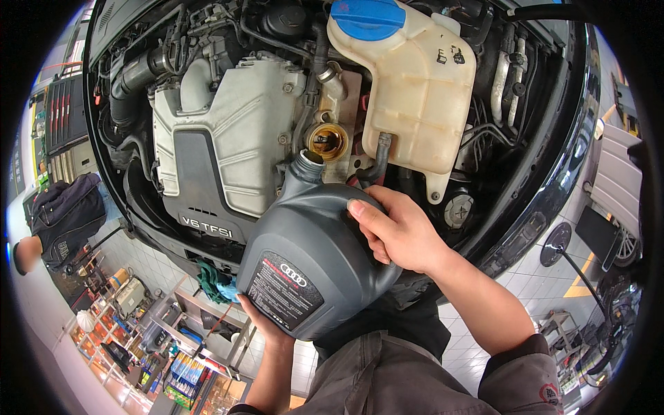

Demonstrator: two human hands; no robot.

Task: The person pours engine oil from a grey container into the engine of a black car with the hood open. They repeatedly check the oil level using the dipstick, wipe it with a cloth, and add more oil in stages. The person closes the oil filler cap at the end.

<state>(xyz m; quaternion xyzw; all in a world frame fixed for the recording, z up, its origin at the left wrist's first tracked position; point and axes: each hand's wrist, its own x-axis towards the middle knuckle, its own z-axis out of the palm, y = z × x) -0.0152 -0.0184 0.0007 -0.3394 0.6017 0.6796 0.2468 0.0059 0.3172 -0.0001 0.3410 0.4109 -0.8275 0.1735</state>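
Note:
A dark grey oil jug (315,242) is tilted toward the engine, its uncapped neck (304,169) just below and left of the round oil filler opening (326,142). My right hand (394,228) is wrapped round the jug's handle. Under the jug's lower left side, my left hand (266,324) supports it, with most of its fingers hidden behind the jug. The filler opening has a golden-brown, oily inside. No stream of oil shows between neck and opening.
A silver engine cover (242,104) lies left of the filler. To the right stands a yellowed coolant tank (422,97) with a blue cap (366,17). A tool cart (200,332) holding bottles stands lower left. Another person (66,221) is at the far left.

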